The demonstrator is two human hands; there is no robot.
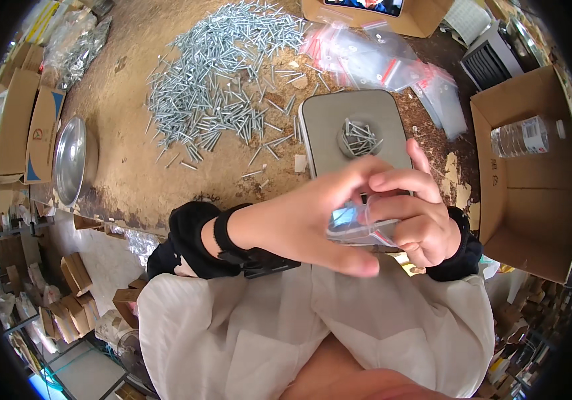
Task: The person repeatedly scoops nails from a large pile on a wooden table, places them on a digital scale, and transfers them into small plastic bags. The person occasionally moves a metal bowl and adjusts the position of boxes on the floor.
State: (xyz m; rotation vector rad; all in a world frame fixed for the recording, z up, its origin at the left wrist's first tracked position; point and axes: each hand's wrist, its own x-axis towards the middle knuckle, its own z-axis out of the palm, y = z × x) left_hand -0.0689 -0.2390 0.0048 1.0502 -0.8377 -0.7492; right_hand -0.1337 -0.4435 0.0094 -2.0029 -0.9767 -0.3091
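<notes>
In front of my body, my right hand (416, 217) has its fingers curled on a clear zip bag (349, 233) with a red strip. My left hand (312, 217) reaches across beside the bag, thumb stretched away from its fingers, slightly blurred; its fingertips are partly hidden near the right hand. Just beyond the hands stands a grey flat-topped scale (326, 113). On it sits a small round cup (344, 141) holding several silver screws (360, 138). Farther left, a large heap of similar screws (216, 87) spreads over the worn table (122, 153).
Clear bags with red strips (366, 53) lie piled behind the scale. A metal bowl (72, 160) leans at the table's left edge, beside a cardboard box (16, 127). At right, an open carton (532, 193) holds a plastic bottle (519, 138). A screen (372, 5) stands at the back.
</notes>
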